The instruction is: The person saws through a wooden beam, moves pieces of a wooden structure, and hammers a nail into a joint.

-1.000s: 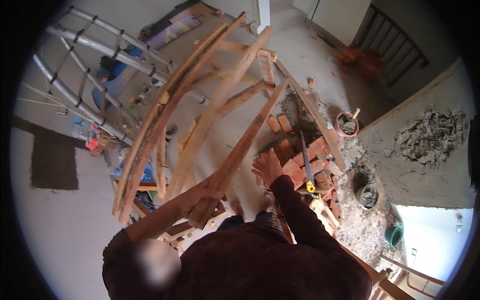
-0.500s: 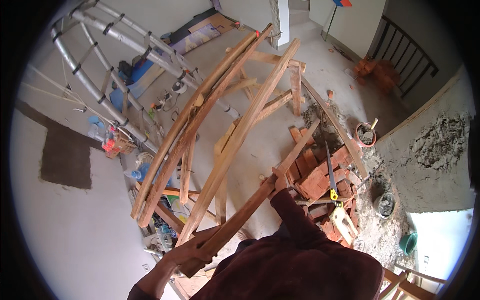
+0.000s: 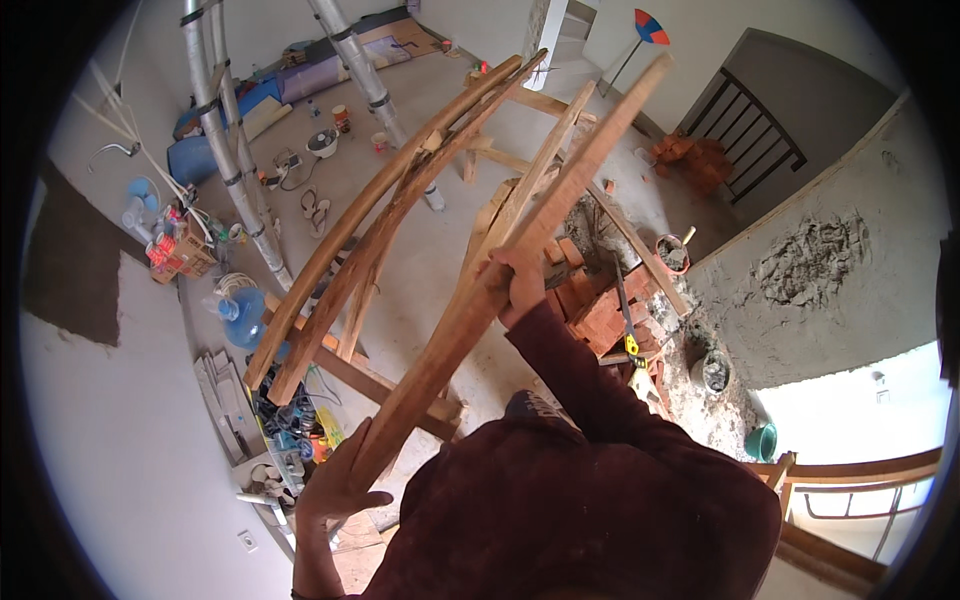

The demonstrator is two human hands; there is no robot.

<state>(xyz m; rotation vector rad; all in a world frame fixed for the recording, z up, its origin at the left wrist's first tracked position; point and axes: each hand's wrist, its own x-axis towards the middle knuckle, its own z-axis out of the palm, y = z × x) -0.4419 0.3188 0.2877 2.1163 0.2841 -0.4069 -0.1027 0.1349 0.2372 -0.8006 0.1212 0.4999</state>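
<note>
A long wooden beam (image 3: 440, 345) slants across in front of my body, its far end raised toward the upper right. My right hand (image 3: 522, 283) is closed around it near the middle. At its near end, my left hand (image 3: 338, 478) holds the beam in the fork between straightened fingers and a spread thumb. Beyond it, a pale wooden beam (image 3: 535, 170) and two darker, slightly curved beams (image 3: 375, 240) rest on a rough wooden trestle (image 3: 375, 385). The held beam partly covers the pale one.
Right of me lie stacked red bricks (image 3: 600, 318) with a yellow-handled handsaw (image 3: 631, 340), near mortar buckets (image 3: 672, 256). A metal ladder (image 3: 225, 140) stands at the left. Tools and cables (image 3: 290, 420) lie by the left wall. A dark railing (image 3: 745, 125) is at the far right.
The held beam has risen and swung, its far end now farther up and right. My left hand's fingers have straightened from a wrapped grip. The whole view has shifted.
</note>
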